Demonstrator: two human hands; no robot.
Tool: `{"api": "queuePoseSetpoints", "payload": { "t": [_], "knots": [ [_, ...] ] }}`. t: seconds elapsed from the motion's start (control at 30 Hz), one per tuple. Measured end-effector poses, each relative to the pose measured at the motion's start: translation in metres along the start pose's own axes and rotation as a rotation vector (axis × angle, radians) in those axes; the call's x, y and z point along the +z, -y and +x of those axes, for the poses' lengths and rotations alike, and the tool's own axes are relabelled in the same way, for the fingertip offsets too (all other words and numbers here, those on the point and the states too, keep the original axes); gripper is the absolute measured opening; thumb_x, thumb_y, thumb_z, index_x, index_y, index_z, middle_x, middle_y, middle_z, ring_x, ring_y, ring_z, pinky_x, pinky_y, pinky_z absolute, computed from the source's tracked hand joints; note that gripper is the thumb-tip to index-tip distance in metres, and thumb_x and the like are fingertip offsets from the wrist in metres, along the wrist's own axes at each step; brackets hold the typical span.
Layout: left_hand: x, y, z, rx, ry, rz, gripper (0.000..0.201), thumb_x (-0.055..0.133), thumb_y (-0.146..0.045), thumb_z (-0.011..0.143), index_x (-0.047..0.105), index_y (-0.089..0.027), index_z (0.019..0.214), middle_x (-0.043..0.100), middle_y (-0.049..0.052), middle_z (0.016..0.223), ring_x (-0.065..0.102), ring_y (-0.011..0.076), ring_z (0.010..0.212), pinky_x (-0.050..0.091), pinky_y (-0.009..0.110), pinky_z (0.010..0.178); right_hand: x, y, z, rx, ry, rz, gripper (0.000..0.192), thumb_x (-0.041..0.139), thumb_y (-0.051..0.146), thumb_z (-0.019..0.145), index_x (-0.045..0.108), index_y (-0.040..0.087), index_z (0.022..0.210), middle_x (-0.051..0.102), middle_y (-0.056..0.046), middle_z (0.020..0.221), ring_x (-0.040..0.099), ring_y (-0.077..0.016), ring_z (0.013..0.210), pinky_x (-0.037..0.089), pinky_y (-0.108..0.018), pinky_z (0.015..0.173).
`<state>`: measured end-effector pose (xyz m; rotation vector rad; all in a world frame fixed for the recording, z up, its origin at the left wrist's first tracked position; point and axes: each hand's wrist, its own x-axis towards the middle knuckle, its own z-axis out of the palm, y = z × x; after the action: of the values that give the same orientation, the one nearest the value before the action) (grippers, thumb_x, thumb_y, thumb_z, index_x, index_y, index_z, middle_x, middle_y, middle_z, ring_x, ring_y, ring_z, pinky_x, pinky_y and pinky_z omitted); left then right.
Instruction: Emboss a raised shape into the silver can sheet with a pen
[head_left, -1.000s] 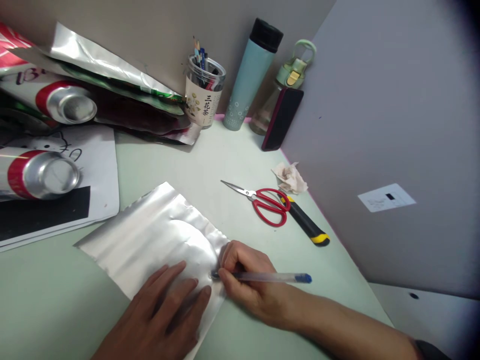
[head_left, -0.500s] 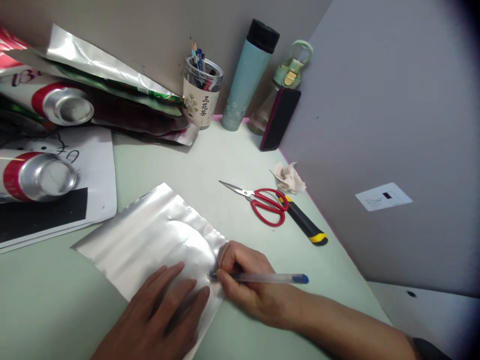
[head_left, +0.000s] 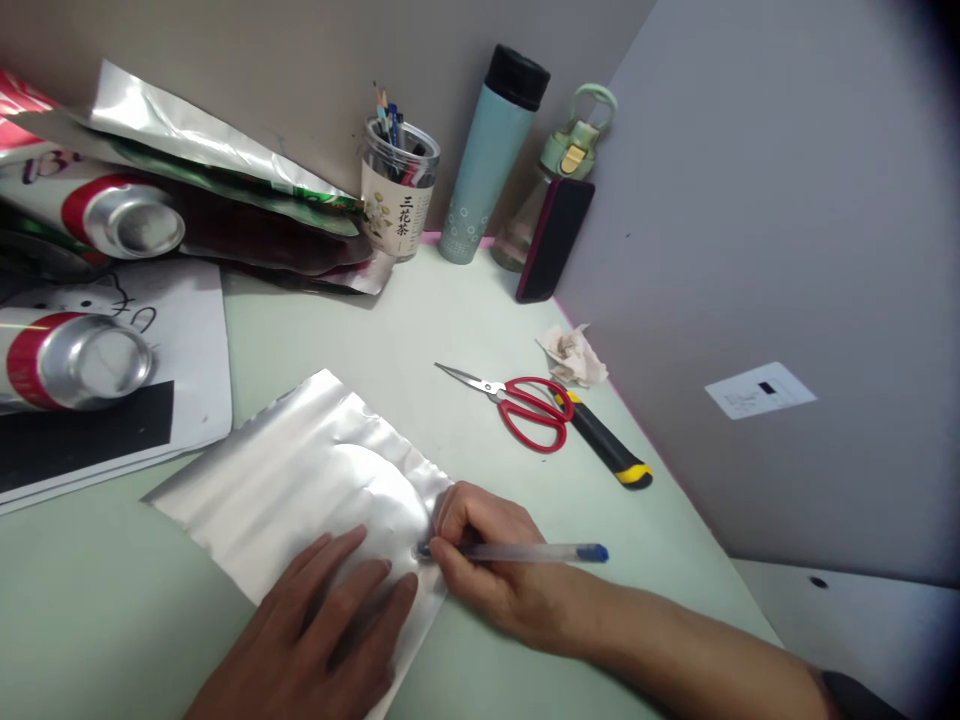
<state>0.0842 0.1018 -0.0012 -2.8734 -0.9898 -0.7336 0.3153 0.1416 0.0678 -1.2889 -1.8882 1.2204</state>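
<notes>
A silvery metal sheet (head_left: 277,470) lies slantwise on the pale green desk, with a curved line pressed into its surface. My left hand (head_left: 322,620) rests flat on the lower part of the sheet, fingers spread. In my right hand (head_left: 487,560) is a pen (head_left: 540,552) with a clear barrel and a blue end cap, pinched close to its tip. The pen's tip meets the sheet near its right edge, at the end of the curve. Beyond my right hand lie red-handled scissors (head_left: 517,398), their blades pointing left.
A black and yellow utility knife (head_left: 611,445) touches the scissors' handles. Crumpled tissue (head_left: 574,355) lies by the wall. A phone (head_left: 555,240), a tumbler (head_left: 491,160), a water bottle (head_left: 574,150) and a pen jar (head_left: 397,195) stand behind. Cut cans (head_left: 94,360) lie on papers at left.
The camera view has shifted slightly. Both hands, the pen and the sheet stay in nearly the same places, with the pen tip still against the sheet.
</notes>
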Motion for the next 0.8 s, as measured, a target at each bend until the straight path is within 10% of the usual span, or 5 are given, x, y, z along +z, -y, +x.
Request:
{"api": "queuePoseSetpoints", "payload": {
  "t": [0.37, 0.63, 0.8],
  "knots": [
    [-0.003, -0.002, 0.013, -0.051, -0.074, -0.062, 0.027, 0.045, -0.035, 0.103, 0.068, -0.024, 0.113, 0.066, 0.001, 0.114, 0.048, 0.0238, 0.128, 0.02, 0.038, 0.123, -0.014, -0.018, 0.018, 0.227, -0.049, 0.79, 0.031, 0.072, 0.037, 0.088, 0.05, 0.019, 0.076, 0.054, 0.005, 0.06, 0.042, -0.0089, 0.053, 0.031, -0.024, 0.054],
    [-0.014, 0.014, 0.02, 0.125, -0.068, 0.129, 0.026, 0.047, -0.035, 0.102, 0.068, -0.028, 0.116, 0.069, 0.001, 0.105, 0.06, 0.0229, 0.114, 0.046, 0.034, 0.102, -0.017, -0.018, 0.02, 0.245, 0.017, 0.829, 0.034, 0.079, 0.038, 0.083, 0.053, 0.017, 0.076, 0.057, 0.006, 0.056, 0.043, -0.007, 0.049, 0.031, -0.022, 0.052],
    [-0.017, 0.015, 0.023, 0.125, -0.087, 0.101, 0.026, 0.048, -0.024, 0.098, 0.069, -0.025, 0.114, 0.065, 0.003, 0.106, 0.056, 0.0227, 0.117, 0.039, 0.033, 0.108, -0.017, -0.018, 0.02, 0.234, 0.013, 0.814, 0.035, 0.08, 0.041, 0.081, 0.054, 0.017, 0.076, 0.057, 0.006, 0.056, 0.045, -0.0073, 0.049, 0.032, -0.022, 0.051]
  ]
}}
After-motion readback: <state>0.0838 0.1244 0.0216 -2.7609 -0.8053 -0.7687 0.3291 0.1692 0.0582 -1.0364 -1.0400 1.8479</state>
